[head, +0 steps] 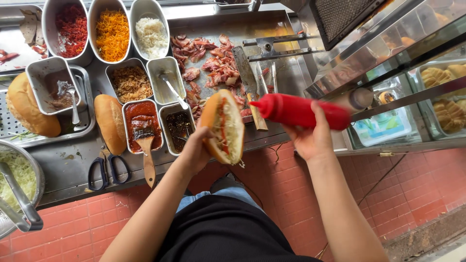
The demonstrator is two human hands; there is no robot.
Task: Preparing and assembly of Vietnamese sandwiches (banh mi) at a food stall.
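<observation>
My left hand (pixel 195 151) holds a split bread roll sandwich (pixel 224 125) filled with shredded cabbage and red strips, opening facing up, over the counter's front edge. My right hand (pixel 310 136) grips a red squeeze bottle (pixel 298 111) lying sideways, its nozzle pointing left toward the sandwich and ending just right of it. Behind both lies sliced reddish meat (pixel 213 63) on a steel griddle (pixel 281 73), with a metal spatula (pixel 250 82) resting there.
Steel tubs hold red shreds (pixel 71 29), orange shreds (pixel 112 34), white shreds (pixel 151 36), fried bits (pixel 131 83) and red sauce (pixel 141 123). Whole rolls (pixel 110 122), scissors (pixel 109 170) and a cabbage bowl with tongs (pixel 17 189) lie left. A glass bread case (pixel 437 92) stands right.
</observation>
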